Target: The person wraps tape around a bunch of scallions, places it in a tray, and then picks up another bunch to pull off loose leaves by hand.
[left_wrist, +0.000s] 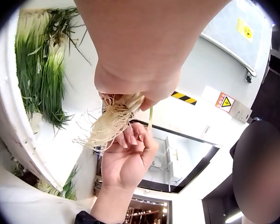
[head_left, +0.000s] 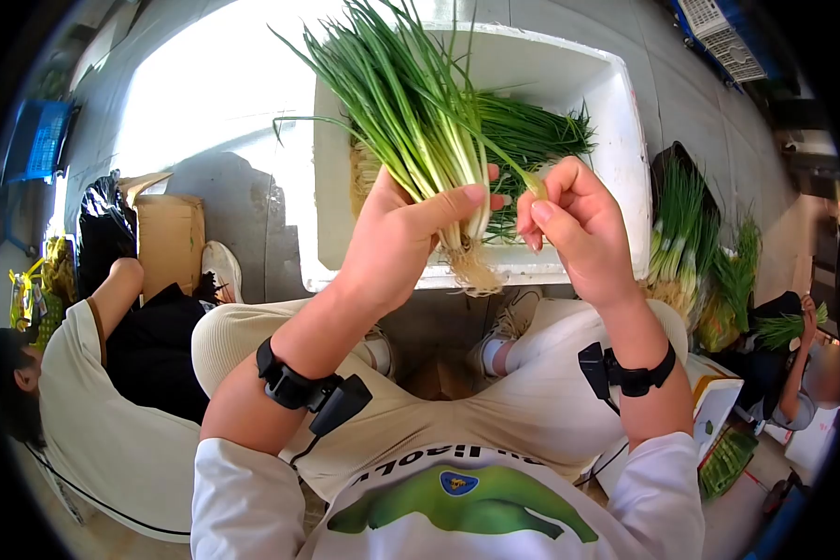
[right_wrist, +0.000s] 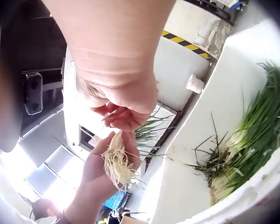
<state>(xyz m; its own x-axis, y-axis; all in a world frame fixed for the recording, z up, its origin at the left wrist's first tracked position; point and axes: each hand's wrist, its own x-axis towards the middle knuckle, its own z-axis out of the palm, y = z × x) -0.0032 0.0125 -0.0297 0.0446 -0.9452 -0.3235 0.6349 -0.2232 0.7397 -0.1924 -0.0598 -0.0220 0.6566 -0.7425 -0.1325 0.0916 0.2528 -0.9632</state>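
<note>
My left fingers (head_left: pixel 453 203) curl round a long green-and-white onion bunch (head_left: pixel 406 131) over the white foam box (head_left: pixel 637 168); my right fingers (head_left: pixel 569 175) pinch one thin yellowish stalk (head_left: pixel 517 167). If I pull hard, it could snap.

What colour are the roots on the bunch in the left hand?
The roots are pale cream; the left wrist view shows them best.

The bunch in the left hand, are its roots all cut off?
No, pale stringy roots hang from the bunch the left hand holds.
</note>
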